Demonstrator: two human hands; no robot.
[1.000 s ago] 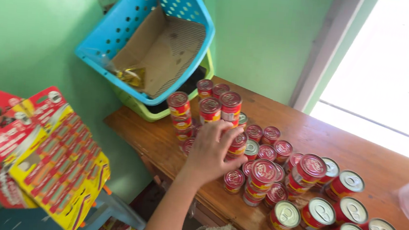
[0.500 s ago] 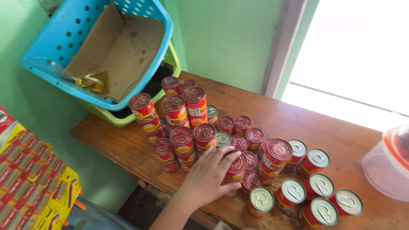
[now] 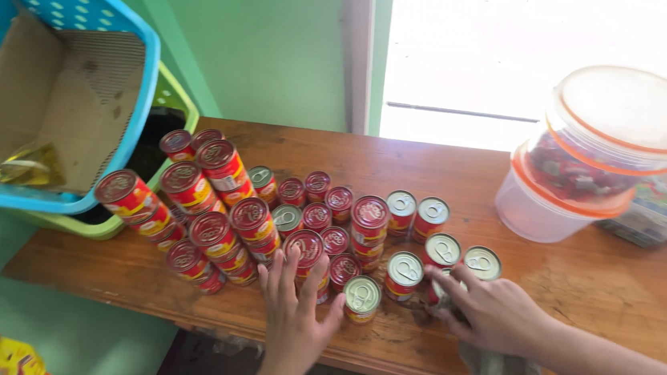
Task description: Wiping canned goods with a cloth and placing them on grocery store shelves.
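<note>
A cluster of short round metal cans with red and yellow labels [image 3: 310,226] is set out on the brown wooden worktop [image 3: 630,294], just ahead of both hands. Roughly two dozen cans can be counted, though those stacked at the far left overlap and an exact figure cannot be told. Silver pull-tab lids are shown by seven or so cans nearest the right hand; red lids are shown by the rest.

The left hand [image 3: 295,318] is laid flat with fingers spread, its fingertips touching a red-lidded can [image 3: 308,251] at the cluster's near edge; nothing is gripped. The right hand [image 3: 491,312] is curled loosely around a silver-lidded can [image 3: 439,286], and a grey cloth [image 3: 501,373] hangs beneath it (how firmly either is held cannot be told).

Beyond the right hand, two clear round plastic tubs with orange-rimmed lids [image 3: 601,159] are stacked. Left of the left hand, a tilted blue perforated plastic basket [image 3: 102,26] lined with brown cardboard rests on a green basket [image 3: 175,109].
</note>
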